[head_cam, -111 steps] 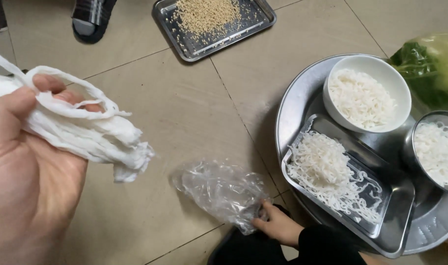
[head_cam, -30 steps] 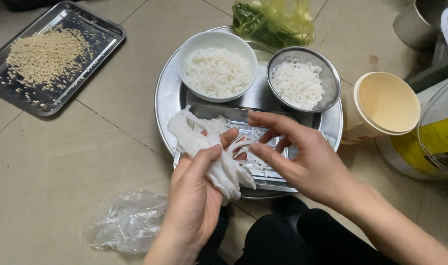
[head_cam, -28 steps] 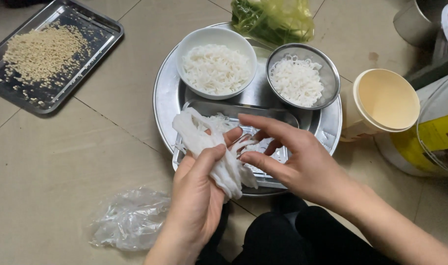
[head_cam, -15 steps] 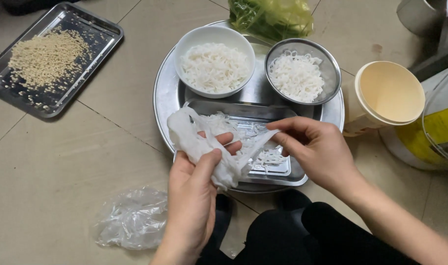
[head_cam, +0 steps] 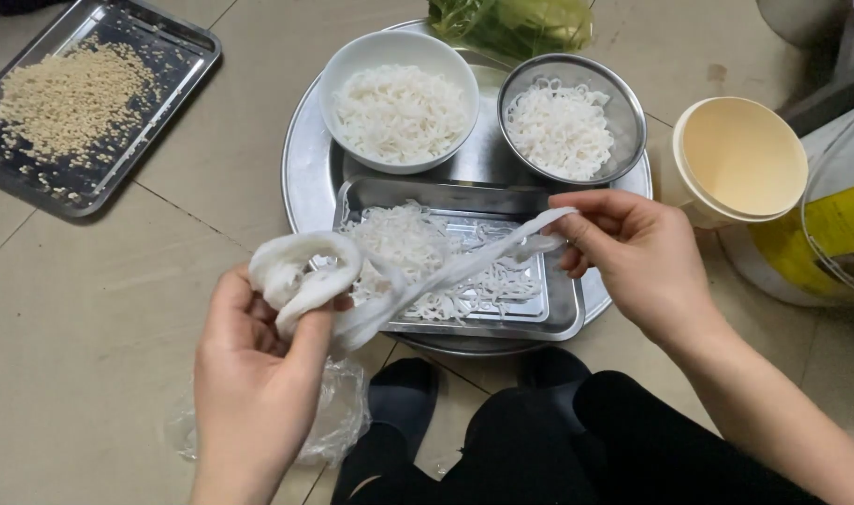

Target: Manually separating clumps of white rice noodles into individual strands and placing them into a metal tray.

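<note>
My left hand grips a bundle of white flat noodle sheets just left of a rectangular steel tray. My right hand pinches one end of a long noodle strip and holds it stretched from the bundle across the tray. The tray holds a heap of separated white noodle strands. It rests on a round steel platter together with a white bowl and a steel bowl, both filled with white noodles.
A dark tray of tan grains lies on the tiled floor at upper left. A crumpled clear plastic bag sits by my feet. A bag of greens, a cream cup and a plastic bucket stand at right.
My hands have pulled apart: the right hand drew one strip out to the right, the left hand moved left with the bundle. Earlier I held the bundle alone near the plastic bag.
</note>
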